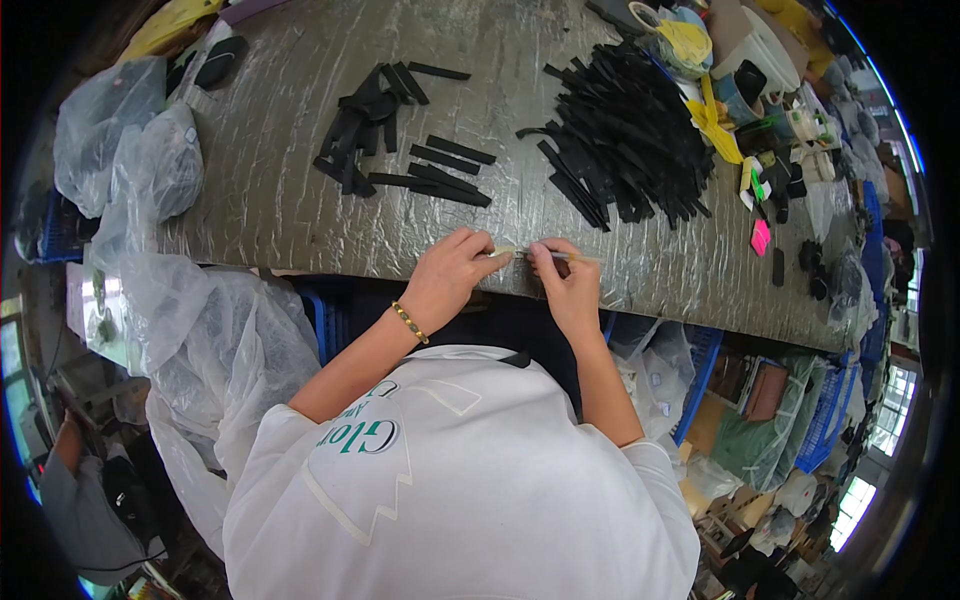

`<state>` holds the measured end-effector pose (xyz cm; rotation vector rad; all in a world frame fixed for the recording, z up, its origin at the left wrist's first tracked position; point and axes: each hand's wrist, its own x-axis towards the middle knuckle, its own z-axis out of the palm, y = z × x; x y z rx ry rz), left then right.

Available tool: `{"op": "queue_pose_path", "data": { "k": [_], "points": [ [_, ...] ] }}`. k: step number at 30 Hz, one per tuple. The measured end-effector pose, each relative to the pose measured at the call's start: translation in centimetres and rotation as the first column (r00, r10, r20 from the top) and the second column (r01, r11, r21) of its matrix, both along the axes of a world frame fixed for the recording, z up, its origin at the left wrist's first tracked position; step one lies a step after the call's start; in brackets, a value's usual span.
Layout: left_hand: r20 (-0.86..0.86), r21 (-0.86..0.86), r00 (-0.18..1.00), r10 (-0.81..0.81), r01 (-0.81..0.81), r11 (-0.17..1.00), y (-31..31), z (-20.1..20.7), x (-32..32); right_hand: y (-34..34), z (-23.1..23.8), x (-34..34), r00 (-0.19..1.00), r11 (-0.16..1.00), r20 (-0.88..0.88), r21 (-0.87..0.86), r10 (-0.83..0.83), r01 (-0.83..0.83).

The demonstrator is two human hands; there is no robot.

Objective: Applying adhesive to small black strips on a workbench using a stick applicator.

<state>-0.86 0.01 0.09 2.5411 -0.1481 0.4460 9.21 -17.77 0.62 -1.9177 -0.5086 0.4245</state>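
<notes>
My left hand (452, 272) is at the near edge of the table, thumb and fingertips pinched on a small pale yellowish strip (503, 252). Just to its right, my right hand (572, 288) is closed around a thin, pale, stick-like tool (585, 259), whose one end sticks out to the right past the fingers. The tool's other end points toward the strip; it is too small to make out. Beyond my hands lie loose flat black strips (452, 160), some side by side and others in a small tangled heap (365, 120).
A large pile of black strips (635, 130) covers the table's right half. Tubs and tapes (745, 90), a yellow ribbon (715, 125) and a pink tag (760, 237) sit along the right side. Clear plastic bags (165, 150) crowd the left edge. A person (85, 500) is at the lower left.
</notes>
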Motion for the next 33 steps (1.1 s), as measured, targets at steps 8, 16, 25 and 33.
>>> {"op": "queue_pose_path", "data": {
  "k": [8, 16, 25, 33],
  "points": [
    [-0.008, -0.053, 1.000, -0.005, 0.005, 0.999, 0.2, 0.1, 0.1, 0.0, 0.7, -0.3, 0.998, 0.999, 0.050, 0.029, 0.029, -0.031],
    [-0.053, -0.279, 0.997, 0.052, -0.065, 0.958, 0.4, -0.3, 0.1, 1.7, 1.0, -1.2, 0.994, 0.996, 0.070, 0.040, 0.082, -0.085],
    [-0.055, -0.301, 0.998, 0.041, -0.056, 0.952, 0.5, -0.4, 0.1, 2.7, 0.3, -1.2, 0.962, 0.989, 0.229, -0.015, 0.148, -0.149],
    [-0.043, -0.327, 0.998, 0.048, -0.060, 0.943, 0.5, 0.0, 0.1, 0.3, 1.4, 1.0, 0.882, 0.960, 0.381, -0.146, 0.277, -0.239]
  ]
}}
